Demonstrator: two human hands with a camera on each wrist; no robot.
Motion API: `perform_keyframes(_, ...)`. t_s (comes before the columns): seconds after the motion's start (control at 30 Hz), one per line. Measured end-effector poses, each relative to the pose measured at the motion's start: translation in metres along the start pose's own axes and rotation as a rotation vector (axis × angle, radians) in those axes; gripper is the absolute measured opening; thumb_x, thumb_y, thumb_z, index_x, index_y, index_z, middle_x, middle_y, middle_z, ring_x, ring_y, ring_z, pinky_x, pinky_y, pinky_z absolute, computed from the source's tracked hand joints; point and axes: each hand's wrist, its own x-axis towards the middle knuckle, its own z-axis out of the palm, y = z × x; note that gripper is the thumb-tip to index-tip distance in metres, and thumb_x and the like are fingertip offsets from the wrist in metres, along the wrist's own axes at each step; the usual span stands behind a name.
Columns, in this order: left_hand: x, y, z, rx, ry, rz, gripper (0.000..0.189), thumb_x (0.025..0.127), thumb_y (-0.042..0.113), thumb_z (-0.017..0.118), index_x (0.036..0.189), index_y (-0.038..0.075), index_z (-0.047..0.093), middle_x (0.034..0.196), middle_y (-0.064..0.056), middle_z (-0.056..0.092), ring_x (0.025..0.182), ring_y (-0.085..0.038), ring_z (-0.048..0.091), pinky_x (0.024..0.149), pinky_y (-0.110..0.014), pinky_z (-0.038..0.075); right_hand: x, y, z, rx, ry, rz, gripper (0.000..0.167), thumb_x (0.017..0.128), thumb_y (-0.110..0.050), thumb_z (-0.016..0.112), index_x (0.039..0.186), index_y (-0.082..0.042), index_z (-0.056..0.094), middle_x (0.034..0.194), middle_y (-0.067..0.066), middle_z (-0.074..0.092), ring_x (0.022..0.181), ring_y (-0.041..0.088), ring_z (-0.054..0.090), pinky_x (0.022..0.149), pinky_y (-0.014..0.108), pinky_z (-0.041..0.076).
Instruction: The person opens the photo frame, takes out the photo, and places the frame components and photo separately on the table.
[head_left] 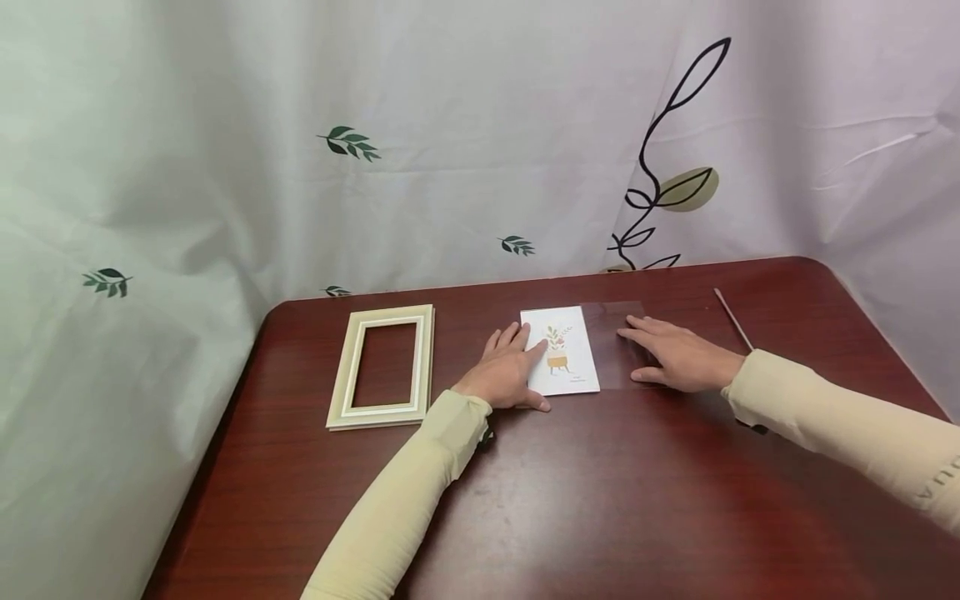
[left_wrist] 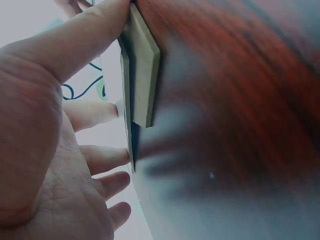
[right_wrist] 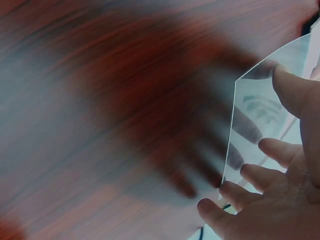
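Observation:
A white card (head_left: 573, 367) printed with a potted plant lies on the table, on top of a thin backing board with a stand leg (left_wrist: 142, 70) under it, seen in the left wrist view. My left hand (head_left: 504, 371) spreads over the card's left side, its thumb at the near edge and fingers along the left edge. A clear sheet (head_left: 611, 358) lies flat just right of the card. On its right part rests my right hand (head_left: 686, 357), fingers extended. In the right wrist view, the fingertips touch the transparent sheet (right_wrist: 255, 102) near its edge.
Left of my left hand, a cream picture frame (head_left: 341, 387) lies flat, with the table showing through its opening. A thin stick (head_left: 731, 315) lies beyond my right wrist, partly hidden by the sleeve. A leaf-patterned curtain (head_left: 450, 167) hangs behind the dark red table (head_left: 600, 500).

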Motion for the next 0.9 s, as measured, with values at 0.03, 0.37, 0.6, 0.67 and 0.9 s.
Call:
perform_keyframes(0.03, 0.0, 0.0, 0.0, -0.001, 0.0, 0.001, 0.103, 0.081, 0.055, 0.079, 0.16, 0.014, 0.028, 0.166, -0.021, 0.01, 0.154, -0.036, 0.003, 0.123, -0.05, 0.004, -0.002, 0.002, -0.001, -0.001, 0.002, -0.002, 0.065, 0.093, -0.024, 0.073, 0.145, 0.006, 0.047, 0.152, 0.034, 0.035, 0.141, 0.052, 0.032, 0.111, 0.064, 0.03)
perform_keyframes(0.37, 0.001, 0.001, 0.0, 0.016, 0.001, -0.002, 0.103, 0.08, 0.055, 0.08, 0.16, 0.014, 0.028, 0.166, -0.021, 0.012, 0.154, -0.036, 0.005, 0.123, -0.051, 0.005, -0.02, 0.021, -0.009, -0.001, -0.005, 0.016, 0.066, 0.093, -0.023, 0.074, 0.145, 0.005, 0.047, 0.152, 0.035, 0.035, 0.14, 0.053, 0.032, 0.11, 0.065, 0.03)
perform_keyframes(0.6, 0.0, 0.002, -0.001, 0.004, 0.002, 0.001, 0.103, 0.08, 0.054, 0.08, 0.16, 0.013, 0.029, 0.166, -0.021, 0.011, 0.154, -0.037, 0.005, 0.123, -0.051, 0.005, -0.028, 0.034, -0.013, -0.013, -0.022, 0.04, 0.068, 0.092, -0.026, 0.074, 0.145, 0.007, 0.046, 0.152, 0.036, 0.034, 0.139, 0.054, 0.032, 0.11, 0.065, 0.03)
perform_keyframes(0.67, 0.0, 0.002, -0.001, 0.002, 0.003, -0.003, 0.103, 0.08, 0.053, 0.08, 0.16, 0.013, 0.029, 0.166, -0.021, 0.011, 0.154, -0.037, 0.006, 0.123, -0.051, 0.005, -0.029, 0.036, -0.015, -0.01, -0.033, 0.056, 0.068, 0.092, -0.025, 0.074, 0.145, 0.007, 0.045, 0.153, 0.036, 0.033, 0.14, 0.054, 0.03, 0.111, 0.065, 0.028)
perform_keyframes(0.9, 0.0, 0.002, -0.001, 0.003, 0.0, -0.005, 0.103, 0.08, 0.054, 0.08, 0.16, 0.013, 0.029, 0.166, -0.021, 0.011, 0.153, -0.037, 0.006, 0.123, -0.051, 0.006, -0.033, 0.047, -0.017, 0.002, -0.062, 0.083, 0.07, 0.092, -0.026, 0.074, 0.147, 0.005, 0.044, 0.154, 0.035, 0.031, 0.141, 0.053, 0.028, 0.11, 0.067, 0.028)
